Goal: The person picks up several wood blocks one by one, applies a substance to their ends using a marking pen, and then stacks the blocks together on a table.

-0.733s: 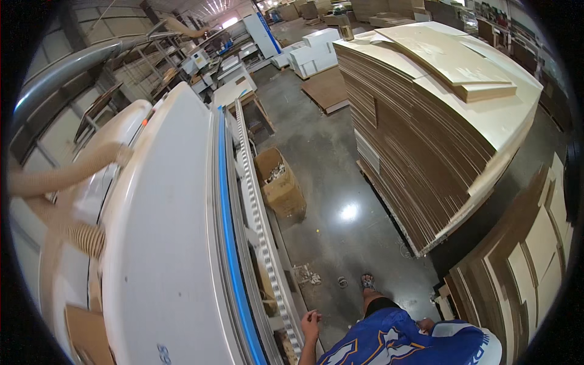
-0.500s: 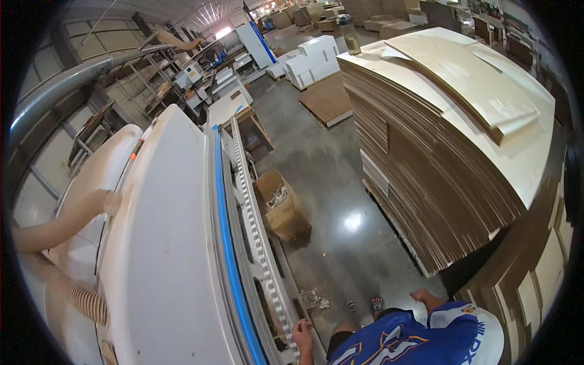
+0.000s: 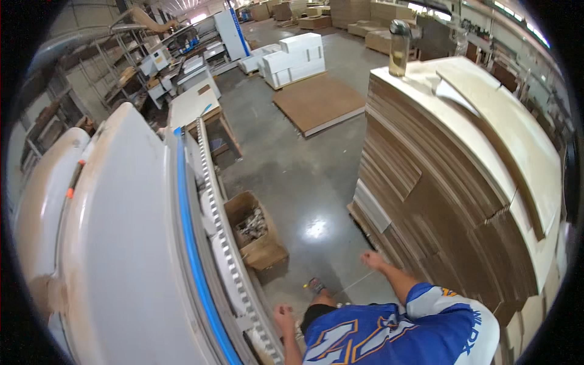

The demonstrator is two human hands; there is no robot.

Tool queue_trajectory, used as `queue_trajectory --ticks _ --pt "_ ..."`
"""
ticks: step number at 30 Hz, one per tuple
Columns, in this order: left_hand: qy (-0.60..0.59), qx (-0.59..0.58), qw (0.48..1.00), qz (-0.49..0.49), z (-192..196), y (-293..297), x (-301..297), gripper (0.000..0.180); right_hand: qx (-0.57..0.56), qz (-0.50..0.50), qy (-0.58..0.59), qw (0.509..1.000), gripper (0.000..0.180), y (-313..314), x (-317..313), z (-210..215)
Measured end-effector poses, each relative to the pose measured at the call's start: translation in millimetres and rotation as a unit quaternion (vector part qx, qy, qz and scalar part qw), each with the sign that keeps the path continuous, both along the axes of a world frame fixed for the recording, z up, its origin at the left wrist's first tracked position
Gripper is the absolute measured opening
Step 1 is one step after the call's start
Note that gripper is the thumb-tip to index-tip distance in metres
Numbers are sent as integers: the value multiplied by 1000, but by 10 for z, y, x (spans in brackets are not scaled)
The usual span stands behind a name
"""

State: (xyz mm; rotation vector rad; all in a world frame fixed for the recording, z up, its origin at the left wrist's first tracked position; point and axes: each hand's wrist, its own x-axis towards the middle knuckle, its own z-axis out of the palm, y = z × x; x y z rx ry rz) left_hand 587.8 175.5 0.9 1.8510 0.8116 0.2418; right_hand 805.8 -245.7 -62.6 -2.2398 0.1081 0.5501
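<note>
My left hand (image 3: pixel 283 317) hangs beside the toothed track (image 3: pixel 220 228) of the long white machine (image 3: pixel 131 225), its fingers loosely bent and nothing seen in them. Farther forward, my right hand (image 3: pixel 371 260) swings near the lower side of a tall stack of brown boards (image 3: pixel 420 213). Its fingers are loose and partly apart, with nothing visible between them. Neither hand visibly touches the machine or the stack. A blue strip (image 3: pixel 193 255) runs along the machine's edge.
Ahead on the left stands a cardboard box (image 3: pixel 264 252) of scraps by the machine. A clear bottle (image 3: pixel 398 52) stands on the stack's far corner. Farther off are a low brown panel (image 3: pixel 319 103), white stacked blocks (image 3: pixel 295 59) and a white-topped table (image 3: pixel 193 104).
My view has moved forward and turned, with the scrap box and bottle shifting in the picture. My right hand has swung forward from beside my body; a foot has stepped ahead.
</note>
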Motion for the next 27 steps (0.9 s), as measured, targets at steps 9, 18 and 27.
queue_trajectory --ticks 9,18,27 --pt "55 172 891 -416 503 879 3465 45 3 -220 198 955 41 -1157 -311 -647" --pt "119 160 904 -379 233 821 5688 46 -41 -233 345 908 28 -602 956 -1586" --pt "53 122 969 -209 68 1746 7113 24 -125 88 -8 988 44 685 5770 -1375"
